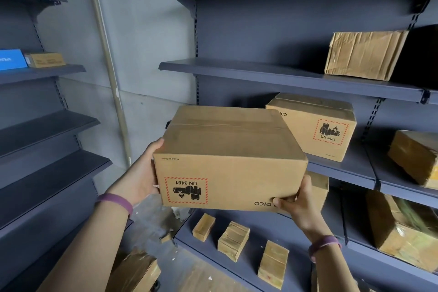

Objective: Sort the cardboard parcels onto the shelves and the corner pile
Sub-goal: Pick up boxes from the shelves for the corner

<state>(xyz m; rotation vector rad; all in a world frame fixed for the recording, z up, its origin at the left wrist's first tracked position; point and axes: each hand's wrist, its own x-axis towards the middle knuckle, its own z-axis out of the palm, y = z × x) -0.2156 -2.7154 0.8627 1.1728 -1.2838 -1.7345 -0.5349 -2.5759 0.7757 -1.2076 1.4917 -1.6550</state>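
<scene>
- I count two printed cartons (231,163) (317,128) on my feed.
- Three small taped parcels (203,226) (233,239) (273,263).
- At least four large taped parcels (365,54) (414,159) (403,227) (135,272).
- One blue box (11,59), one brown box (45,59).
- Two hands (142,173) (298,201), two purple wristbands (116,201) (324,243).

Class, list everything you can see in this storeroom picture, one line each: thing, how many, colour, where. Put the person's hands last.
carried box: one, brown, centre, between both hands
labelled box: one, brown, middle right shelf, behind it
wrinkled parcel: one, brown, upper right shelf
small parcels: three, yellowish brown, low shelf
big parcels: two, yellowish brown, far right shelves
taped parcel: one, brown, bottom left of centre
blue box: one, blue, left shelf
little box: one, brown, beside the blue box
shelves: two units, dark grey, left and right
wristbands: two, purple, one per wrist
left hand: one, on the carried box's left side
right hand: one, gripping its lower right corner
</scene>
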